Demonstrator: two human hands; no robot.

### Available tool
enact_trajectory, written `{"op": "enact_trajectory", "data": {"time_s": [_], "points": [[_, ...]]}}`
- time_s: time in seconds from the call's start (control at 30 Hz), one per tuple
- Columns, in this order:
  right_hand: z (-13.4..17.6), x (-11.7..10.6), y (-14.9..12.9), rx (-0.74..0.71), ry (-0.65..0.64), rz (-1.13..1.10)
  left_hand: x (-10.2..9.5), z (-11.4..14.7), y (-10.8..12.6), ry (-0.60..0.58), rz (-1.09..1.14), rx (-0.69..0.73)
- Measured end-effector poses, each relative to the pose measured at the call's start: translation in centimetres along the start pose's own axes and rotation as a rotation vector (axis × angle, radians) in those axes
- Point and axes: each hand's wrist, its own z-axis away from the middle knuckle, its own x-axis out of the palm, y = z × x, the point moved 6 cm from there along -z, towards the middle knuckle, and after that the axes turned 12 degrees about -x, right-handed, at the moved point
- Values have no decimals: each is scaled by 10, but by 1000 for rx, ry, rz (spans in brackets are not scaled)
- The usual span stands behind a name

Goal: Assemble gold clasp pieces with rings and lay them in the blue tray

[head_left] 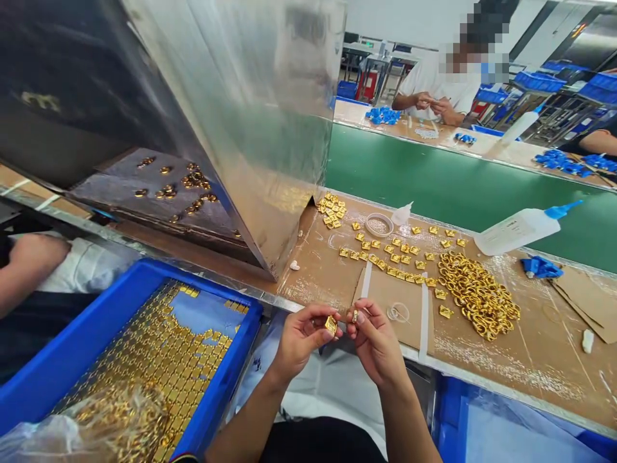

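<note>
My left hand is closed, pinching a square gold piece between thumb and fingers. Close beside it, my right hand is closed on a small gold piece, seen edge-on and mostly covered by the fingertips; it may be a ring. Both hands are at the bench's front edge, just in front of a cardboard pad with white tape strips. Beyond the pad lie rows of square gold pieces. To their right is a heap of gold rings.
A metal hood stands at left, with gold pieces inside. Below it is a blue tray of gold plates and a plastic bag. A squeeze bottle lies near the green belt. Across it, a person works; another's hand is at left.
</note>
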Motion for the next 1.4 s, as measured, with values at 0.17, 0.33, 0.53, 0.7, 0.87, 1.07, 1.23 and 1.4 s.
{"op": "enact_trajectory", "data": {"time_s": [0.17,0.33,0.53,0.7,0.87,1.07,1.23,1.4], "points": [[-1,2,-5,-23,-38,-16,3,-5,-3,-44,29,-26],[0,-4,-4,-31,-70,81,-6,-10,-2,-72,59,-139],[-3,-14,-1,-61,-40,172,-24,-19,13,-10,220,-222],[-1,-22,3,-125,-36,282,-17,-17,-2,52,256,-234],[0,-30,7,-185,8,455,-10,-10,-21,73,200,-162],[1,-6,-21,-395,-30,626,-8,-5,-14,65,108,-115],[7,7,-28,-389,-48,618,-2,-1,-2,25,66,-43],[16,6,-28,-387,-28,623,3,4,2,-9,30,6]]}}
